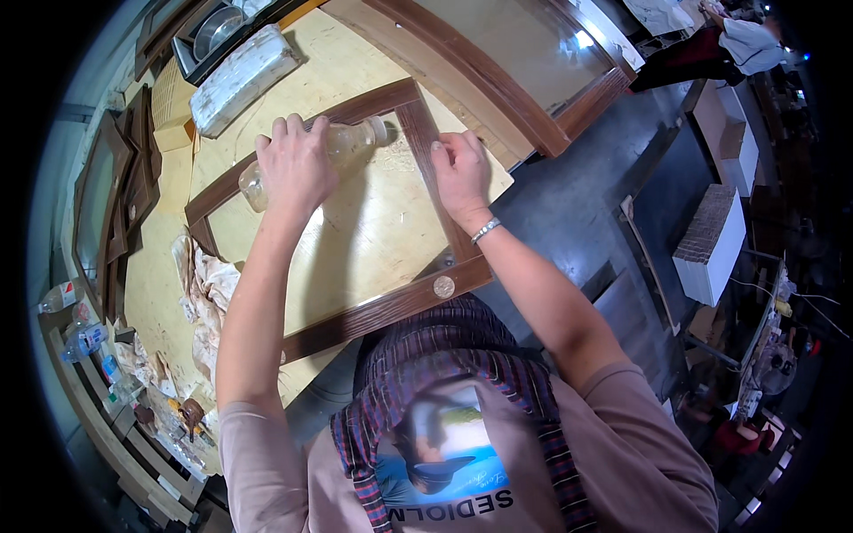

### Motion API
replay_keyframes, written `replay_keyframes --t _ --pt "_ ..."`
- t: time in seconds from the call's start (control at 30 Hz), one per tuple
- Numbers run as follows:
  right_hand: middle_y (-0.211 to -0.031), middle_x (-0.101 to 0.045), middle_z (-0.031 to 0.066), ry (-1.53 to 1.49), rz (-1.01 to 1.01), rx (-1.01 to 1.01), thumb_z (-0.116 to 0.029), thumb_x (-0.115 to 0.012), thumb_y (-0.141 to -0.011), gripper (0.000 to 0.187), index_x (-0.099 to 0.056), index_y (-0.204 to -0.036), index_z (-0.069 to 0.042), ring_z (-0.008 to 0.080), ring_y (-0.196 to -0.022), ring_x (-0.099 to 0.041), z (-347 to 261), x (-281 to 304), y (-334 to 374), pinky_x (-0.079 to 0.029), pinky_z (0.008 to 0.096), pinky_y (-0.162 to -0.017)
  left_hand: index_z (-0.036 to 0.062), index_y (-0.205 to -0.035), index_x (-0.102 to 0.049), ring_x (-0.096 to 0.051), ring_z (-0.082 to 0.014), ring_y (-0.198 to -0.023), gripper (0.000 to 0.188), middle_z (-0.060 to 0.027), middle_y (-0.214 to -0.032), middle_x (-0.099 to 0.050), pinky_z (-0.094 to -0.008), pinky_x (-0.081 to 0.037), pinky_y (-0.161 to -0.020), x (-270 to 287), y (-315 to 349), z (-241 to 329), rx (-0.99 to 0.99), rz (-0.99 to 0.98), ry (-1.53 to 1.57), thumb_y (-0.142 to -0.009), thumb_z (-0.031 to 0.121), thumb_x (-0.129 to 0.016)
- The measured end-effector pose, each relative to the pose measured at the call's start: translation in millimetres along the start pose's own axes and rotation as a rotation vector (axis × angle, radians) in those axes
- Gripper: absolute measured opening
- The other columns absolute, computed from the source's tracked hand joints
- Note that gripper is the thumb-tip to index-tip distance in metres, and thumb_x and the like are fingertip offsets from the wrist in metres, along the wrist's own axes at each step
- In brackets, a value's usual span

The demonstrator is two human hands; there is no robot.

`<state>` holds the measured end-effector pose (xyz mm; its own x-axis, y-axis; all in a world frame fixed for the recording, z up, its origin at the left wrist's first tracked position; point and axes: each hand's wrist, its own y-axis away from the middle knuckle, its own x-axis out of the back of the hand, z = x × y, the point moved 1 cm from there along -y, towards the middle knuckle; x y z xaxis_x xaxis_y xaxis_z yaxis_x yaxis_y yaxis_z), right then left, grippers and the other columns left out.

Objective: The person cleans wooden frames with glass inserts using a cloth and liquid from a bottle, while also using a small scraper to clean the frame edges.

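My left hand [298, 164] is wrapped around a clear plastic bottle [354, 142], which lies tilted with its neck toward the right. Under the bottle is a dark brown wooden frame [382, 302] lying flat, and a pale surface shows inside it. My right hand [462, 173] rests by the frame's right rail with its fingers curled in; whether anything is pinched in them is hidden. A round pale disc [443, 286] sits on the frame's near rail. Left of the frame lies a crumpled stained cloth [206, 282].
The pale worktable [160, 266] also bears a whitish wrapped block [244, 80]. A larger glazed brown frame [471, 67] lies at the far right, and several brown frames [133, 169] lean at left. Plastic bottles [84, 340] stand along the left edge. Another person [746, 44] is far off.
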<state>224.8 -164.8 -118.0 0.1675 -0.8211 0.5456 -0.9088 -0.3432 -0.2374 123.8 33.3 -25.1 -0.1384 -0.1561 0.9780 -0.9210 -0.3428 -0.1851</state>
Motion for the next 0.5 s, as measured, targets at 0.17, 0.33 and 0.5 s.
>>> replay_keyframes --t 0.17,0.33,0.5 --pt "-0.086 -0.057 0.0108 -0.028 -0.009 -0.004 -0.022 -0.065 -0.084 0.021 -0.065 -0.09 -0.001 0.0289 -0.084 -0.056 3 -2 0 -0.046 0.0394 -0.074 0.0112 -0.103 -0.067 -0.055 -0.0271 -0.092 0.032 -0.0107 -0.089 -0.058 -0.0427 -0.038 -0.075 1 -6 2 0.02 0.018 -0.038 -0.071 0.009 -0.062" --pt "-0.087 -0.057 0.0122 -0.124 -0.009 -0.024 -0.021 -0.065 -0.084 0.023 -0.065 -0.091 0.001 0.0288 -0.084 -0.057 -1 -1 0 -0.046 0.0391 -0.074 0.0105 -0.104 -0.066 -0.055 -0.0273 -0.093 0.033 -0.0111 -0.091 -0.058 -0.043 -0.037 -0.076 5 2 4 0.012 -0.001 -0.059 -0.072 0.009 -0.062" --pt "-0.087 -0.057 0.0132 -0.052 -0.012 -0.013 -0.021 -0.065 -0.084 0.023 -0.063 -0.09 0.001 0.0297 -0.082 -0.057 2 0 -2 -0.047 0.0395 -0.073 0.0111 -0.107 -0.065 -0.056 -0.0281 -0.093 0.036 -0.0121 -0.093 -0.058 -0.0432 -0.038 -0.074 9 7 4 -0.006 -0.02 -0.061 -0.072 0.009 -0.06"
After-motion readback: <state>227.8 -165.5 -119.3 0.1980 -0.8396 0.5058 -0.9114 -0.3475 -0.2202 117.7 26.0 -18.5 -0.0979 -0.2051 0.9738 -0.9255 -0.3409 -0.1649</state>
